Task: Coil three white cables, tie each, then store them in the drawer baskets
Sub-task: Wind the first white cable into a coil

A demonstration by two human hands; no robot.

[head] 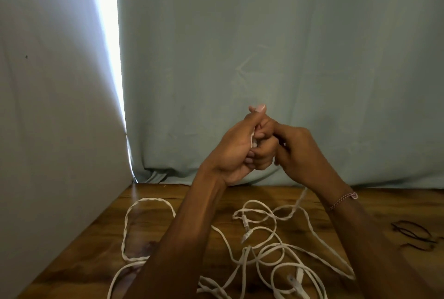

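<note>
Fingers (260, 154) of both your hands curl round a bit of white cable (325, 246) (mostly hidden), left hand (236, 152) touching right hand (298, 152) above the table (182, 193). Loose loops lie below; dark ties (413, 234) far right.

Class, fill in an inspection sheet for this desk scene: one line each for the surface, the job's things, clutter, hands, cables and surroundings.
Surface: wooden table.
Job's things: white cables loose and tangled on it; dark ties at right.
Clutter: nothing seen.
Hands: left hand and right hand raised together, fingers curled round a white cable end.
Cables: none coiled yet.
Surroundings: pale curtain behind; drawer baskets not in view.
</note>
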